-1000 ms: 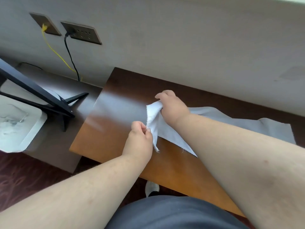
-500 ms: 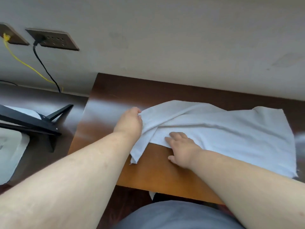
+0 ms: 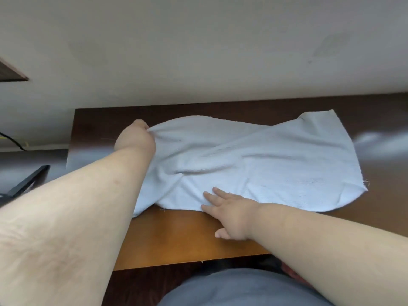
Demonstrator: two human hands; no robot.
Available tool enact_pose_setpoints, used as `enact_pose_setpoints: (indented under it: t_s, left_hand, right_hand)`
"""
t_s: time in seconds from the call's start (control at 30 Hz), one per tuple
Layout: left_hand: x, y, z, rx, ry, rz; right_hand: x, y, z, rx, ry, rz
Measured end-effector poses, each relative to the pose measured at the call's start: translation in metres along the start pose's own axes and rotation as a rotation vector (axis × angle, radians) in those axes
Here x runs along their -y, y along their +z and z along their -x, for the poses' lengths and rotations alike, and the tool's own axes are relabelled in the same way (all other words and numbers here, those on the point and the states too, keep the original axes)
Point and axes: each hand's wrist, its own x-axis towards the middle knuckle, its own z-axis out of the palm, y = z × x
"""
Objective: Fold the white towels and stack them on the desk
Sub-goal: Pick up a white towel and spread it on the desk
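A white towel [image 3: 254, 160] lies spread and wrinkled across the brown wooden desk [image 3: 176, 235]. My left hand [image 3: 134, 138] grips the towel's far left edge, with its fingers curled round the cloth. My right hand [image 3: 225, 210] lies flat on the towel's near edge, its fingers straight and pressing down and its thumb on the bare wood. The towel's left near corner is tucked under a fold beside my left forearm.
A grey wall [image 3: 198, 51] runs right behind the desk. Left of the desk stands a lower dark surface with a black stand leg [image 3: 28, 180] and a cable [image 3: 13, 140]. The desk's near edge is just above my lap [image 3: 242, 288].
The towel went from bunched between both hands to spread over the desk. My left hand has carried its edge farther back and left; my right hand let go and now presses the near edge.
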Motion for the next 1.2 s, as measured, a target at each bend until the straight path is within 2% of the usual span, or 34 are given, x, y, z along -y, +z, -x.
enact_pose_setpoints:
  t_s: [0.07, 0.13, 0.2, 0.3, 0.47, 0.63, 0.73, 0.9, 1.03, 1.13, 1.2]
  left_hand:
    - [-0.008, -0.001, 0.0, 0.034, -0.022, -0.047]
    - [-0.015, 0.009, 0.006, 0.106, -0.112, -0.061]
    - [-0.022, 0.023, 0.022, 0.122, -0.142, -0.086]
    - [-0.042, 0.043, 0.056, 0.07, 0.074, -0.212]
    - [-0.118, 0.078, 0.117, 0.219, 0.496, -0.31]
    - [-0.197, 0.111, 0.166, 0.346, 0.788, -0.347]
    - [-0.243, 0.13, 0.18, 0.374, 0.842, -0.365]
    - [-0.323, 0.163, 0.188, 0.368, 0.822, -0.363]
    - [-0.383, 0.192, 0.188, 0.356, 0.821, -0.371]
    - [-0.418, 0.218, 0.188, 0.414, 0.749, -0.48]
    - [-0.432, 0.235, 0.196, 0.438, 0.731, -0.55]
  right_hand:
    - [0.004, 0.002, 0.009, -0.035, -0.03, -0.152]
    - [0.002, 0.002, 0.021, -0.192, -0.013, -0.301]
    - [-0.015, -0.001, 0.038, -0.375, 0.096, -0.39]
    - [-0.065, 0.001, 0.072, -0.517, 0.379, -0.472]
    - [-0.156, 0.035, 0.141, -0.492, 0.849, -0.585]
    - [-0.223, 0.075, 0.188, -0.756, 1.122, -1.088]
    - [-0.247, 0.09, 0.196, -0.871, 1.107, -1.374]
    - [-0.264, 0.1, 0.19, -0.764, 0.936, -1.497]
    - [-0.26, 0.104, 0.203, -0.865, 0.799, -1.649]
    - [-0.261, 0.115, 0.212, -0.954, 0.706, -1.906]
    - [-0.266, 0.125, 0.221, -0.894, 0.662, -2.042]
